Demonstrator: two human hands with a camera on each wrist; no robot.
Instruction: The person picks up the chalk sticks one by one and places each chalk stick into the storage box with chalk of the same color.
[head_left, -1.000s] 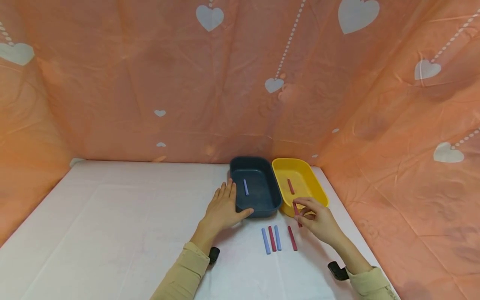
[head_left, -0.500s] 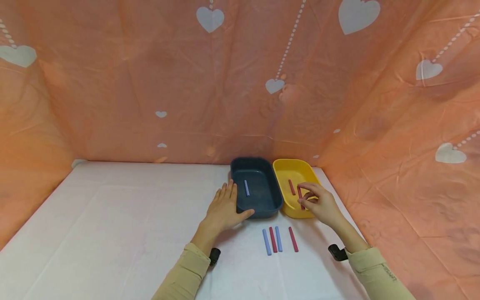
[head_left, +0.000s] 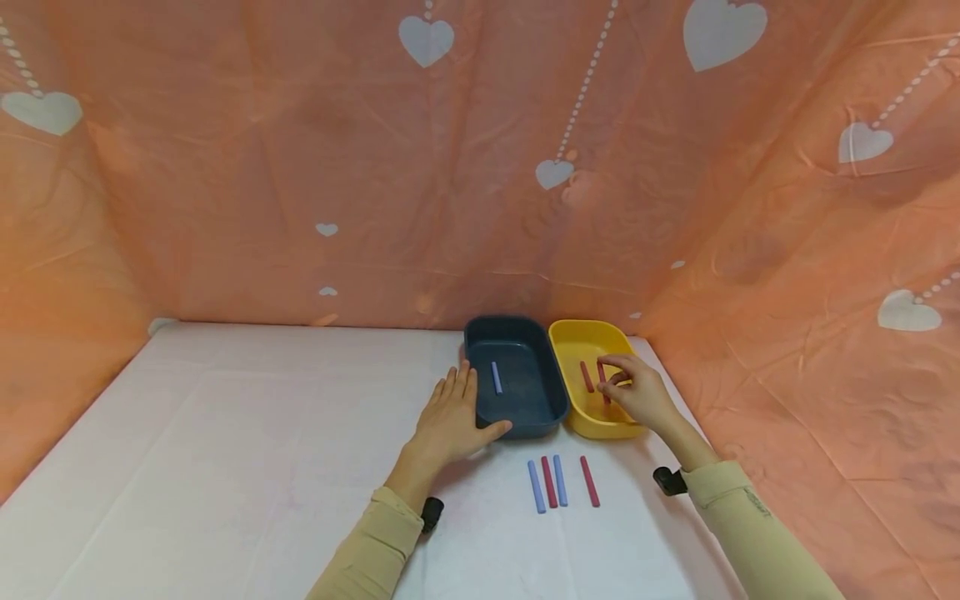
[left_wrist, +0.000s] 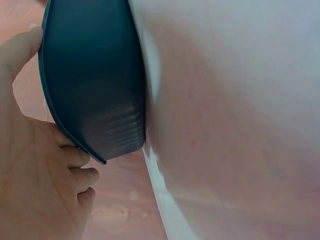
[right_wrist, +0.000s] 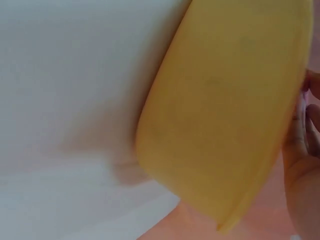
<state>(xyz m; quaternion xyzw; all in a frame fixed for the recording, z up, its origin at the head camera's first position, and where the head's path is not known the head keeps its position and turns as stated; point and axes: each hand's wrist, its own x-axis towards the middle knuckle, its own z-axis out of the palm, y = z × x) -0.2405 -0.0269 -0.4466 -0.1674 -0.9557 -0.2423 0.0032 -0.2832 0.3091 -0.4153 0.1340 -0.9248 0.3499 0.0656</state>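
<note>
My right hand (head_left: 640,392) pinches a red chalk stick (head_left: 602,372) upright between thumb and fingers over the yellow tray (head_left: 627,429). Inside that tray lies another red chalk stick (head_left: 587,377). My left hand (head_left: 450,421) rests against the near-left edge of the dark blue tray (head_left: 561,392), fingers extended; in the left wrist view its thumb and fingertips touch the rim (left_wrist: 44,75). One blue chalk stick (head_left: 497,377) lies in the dark tray. In the right wrist view the yellow tray wall (right_wrist: 220,110) hides most of the held chalk.
On the white cloth before the trays lie two blue chalk sticks (head_left: 537,487) and two red ones (head_left: 590,482). Both trays stand side by side near the back edge of the table (head_left: 262,400). An orange curtain (head_left: 375,167) with hearts surrounds the table.
The right hand has carried the red chalk stick from the front of the yellow tray forward to over its inside. The left hand stays on the dark tray.
</note>
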